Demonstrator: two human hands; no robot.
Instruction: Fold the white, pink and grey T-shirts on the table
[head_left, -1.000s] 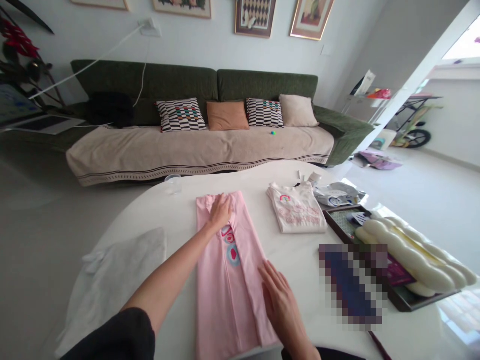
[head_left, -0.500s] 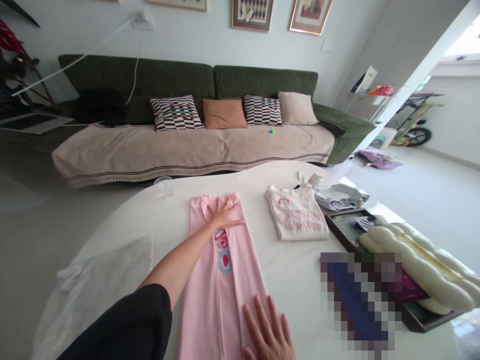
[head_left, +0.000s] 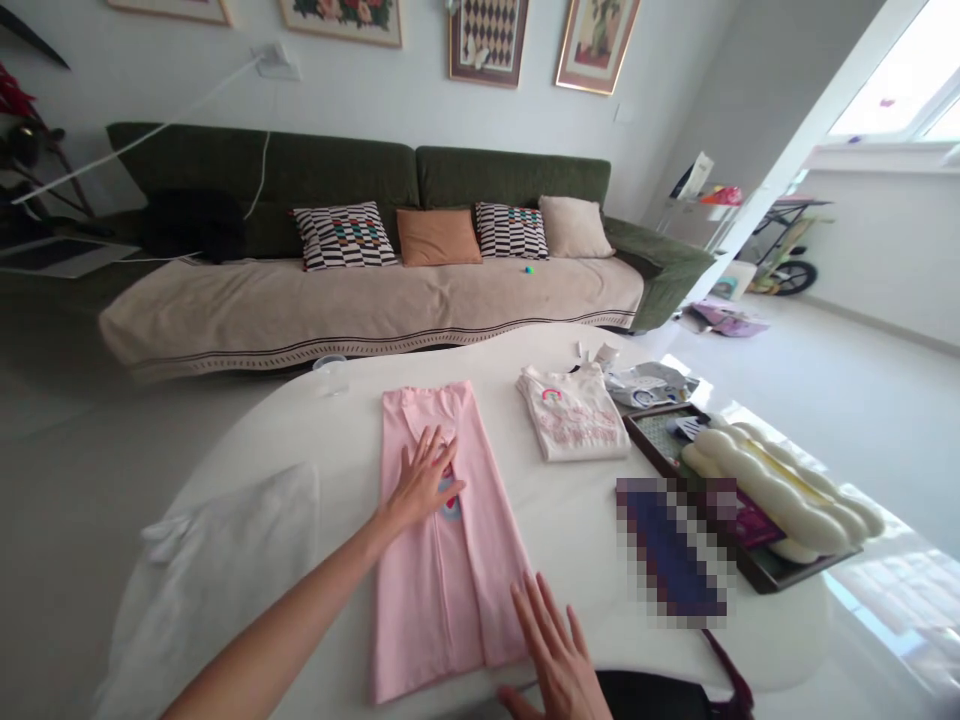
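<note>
A pink garment [head_left: 420,610], folded into a long panel, lies on a white table [head_left: 345,450]. Part of a blue and red printed design shows between its folded sides. My left hand [head_left: 424,480] rests on the upper middle of the garment with its fingers spread, covering some of the print. By the lower right edge of the cloth is my right hand [head_left: 559,655], fingers apart and nothing in it; whether it touches the cloth I cannot tell.
A folded white shirt [head_left: 574,420] lies at the back right, beside a silver packet [head_left: 649,385]. Further right is a dark tray [head_left: 810,572] under a cream, puffy object [head_left: 780,480]. A grey-white cloth [head_left: 240,570] lies left, a clear cup [head_left: 331,372] behind.
My left hand has slid down the garment toward me. The right hand is lower and slightly further right. The view has shifted, and the garment's near edge now shows.
</note>
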